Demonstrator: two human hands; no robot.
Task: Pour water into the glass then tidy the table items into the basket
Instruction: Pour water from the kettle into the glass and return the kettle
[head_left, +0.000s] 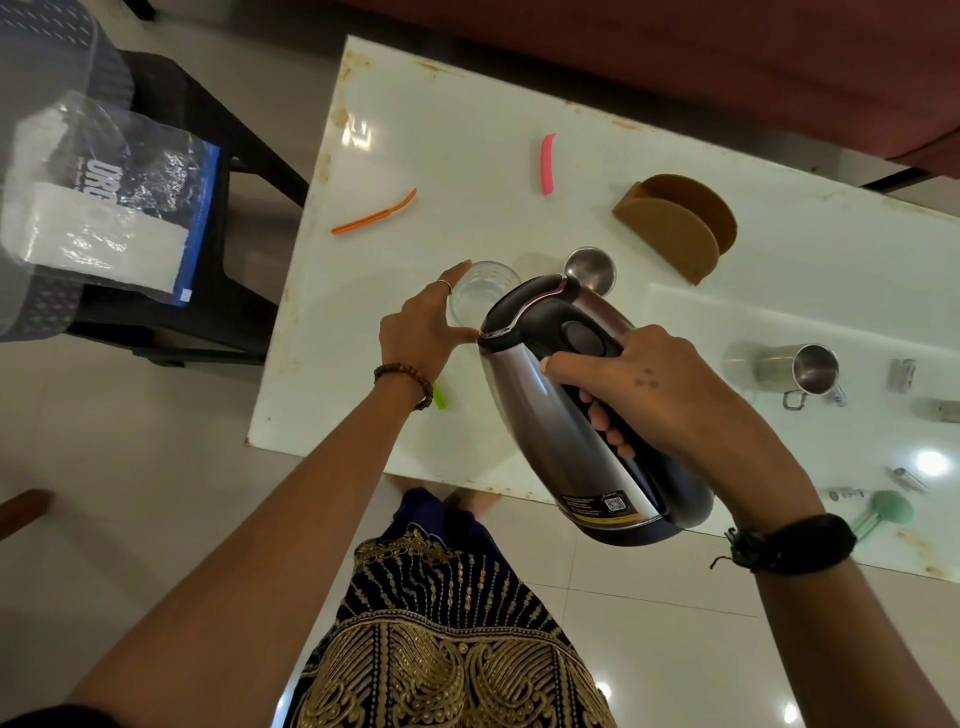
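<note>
White table (457, 156) lies open beyond glass (480, 293), tilted kettle (571, 405) overhanging near edge.

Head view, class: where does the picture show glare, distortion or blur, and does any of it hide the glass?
Head view: lamp glare spots the table and floor tiles; the wide lens bows the table edges; corners look soft. The glass stays readable, partly covered by the kettle in the right hand, with the left hand beside it.

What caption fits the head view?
Right hand tilts kettle over glass steadied by left hand.
</note>
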